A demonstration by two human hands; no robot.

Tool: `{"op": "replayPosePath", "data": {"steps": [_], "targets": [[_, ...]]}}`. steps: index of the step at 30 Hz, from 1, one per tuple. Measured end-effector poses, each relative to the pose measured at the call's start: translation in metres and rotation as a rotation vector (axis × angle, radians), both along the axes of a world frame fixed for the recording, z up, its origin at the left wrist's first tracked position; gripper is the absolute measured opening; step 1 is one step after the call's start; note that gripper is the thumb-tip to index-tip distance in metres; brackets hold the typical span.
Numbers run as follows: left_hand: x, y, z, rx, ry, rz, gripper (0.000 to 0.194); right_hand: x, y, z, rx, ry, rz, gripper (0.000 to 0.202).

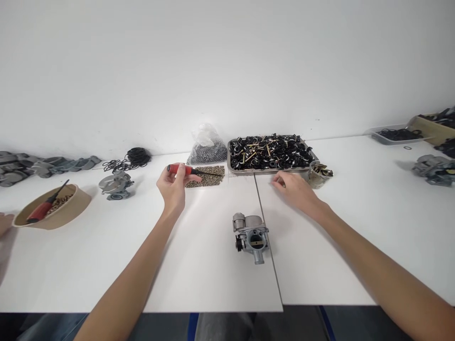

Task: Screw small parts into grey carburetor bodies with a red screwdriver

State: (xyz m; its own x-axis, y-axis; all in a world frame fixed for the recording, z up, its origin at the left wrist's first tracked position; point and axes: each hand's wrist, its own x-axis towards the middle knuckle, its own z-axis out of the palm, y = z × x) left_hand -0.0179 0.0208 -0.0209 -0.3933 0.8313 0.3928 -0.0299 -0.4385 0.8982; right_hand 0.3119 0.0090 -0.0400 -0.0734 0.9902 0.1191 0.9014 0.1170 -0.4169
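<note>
My left hand [172,188] grips the red handle of a screwdriver [181,169], its dark shaft pointing right across a pile of small brass-coloured screws [209,176]. Curled fingers close my right hand [291,187] just in front of a metal tray [232,166] heaped with black and metal parts [270,150]. Whatever those fingers hold, if anything, is too small to make out. Between my forearms a grey metal carburetor [251,234] rests on the table, its round bore facing me. Right of my right hand stands a small clear cup [319,176] of flat brass-coloured pieces.
Behind the screws sits a plastic bag [206,148] of dark small parts. At left are another carburetor [116,184], black rubber rings [137,157] and a beige bowl [67,215] with a second screwdriver [44,206]. Another person's hand [5,225] touches the bowl's side. A third carburetor [432,169] lies far right.
</note>
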Motion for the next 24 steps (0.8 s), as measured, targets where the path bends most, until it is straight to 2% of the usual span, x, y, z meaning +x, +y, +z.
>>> {"op": "replayPosePath", "data": {"steps": [3,7,13,17,20,22,24], "targets": [[0.000,-0.001,0.003,-0.001,-0.013,-0.002,0.034,-0.024,0.002,0.009,0.023,0.246,0.148,0.019],[0.004,-0.006,0.008,0.015,-0.027,-0.024,0.034,-0.062,0.016,0.015,-0.131,0.464,0.320,0.027],[0.010,-0.013,0.014,0.020,-0.053,-0.088,0.034,-0.100,0.034,0.003,-0.137,0.508,0.349,0.035],[0.013,-0.016,0.016,0.025,-0.068,-0.119,0.033,-0.109,0.035,-0.002,-0.088,0.513,0.330,0.028],[0.015,-0.019,0.019,0.031,-0.089,-0.124,0.033,-0.107,0.030,0.003,-0.073,0.498,0.321,0.021],[0.015,-0.020,0.021,0.028,-0.102,-0.125,0.032,-0.097,0.027,0.015,-0.061,0.476,0.319,0.021],[0.014,-0.020,0.023,0.026,-0.108,-0.119,0.032,-0.076,0.030,0.036,-0.023,0.450,0.307,0.023]]}}
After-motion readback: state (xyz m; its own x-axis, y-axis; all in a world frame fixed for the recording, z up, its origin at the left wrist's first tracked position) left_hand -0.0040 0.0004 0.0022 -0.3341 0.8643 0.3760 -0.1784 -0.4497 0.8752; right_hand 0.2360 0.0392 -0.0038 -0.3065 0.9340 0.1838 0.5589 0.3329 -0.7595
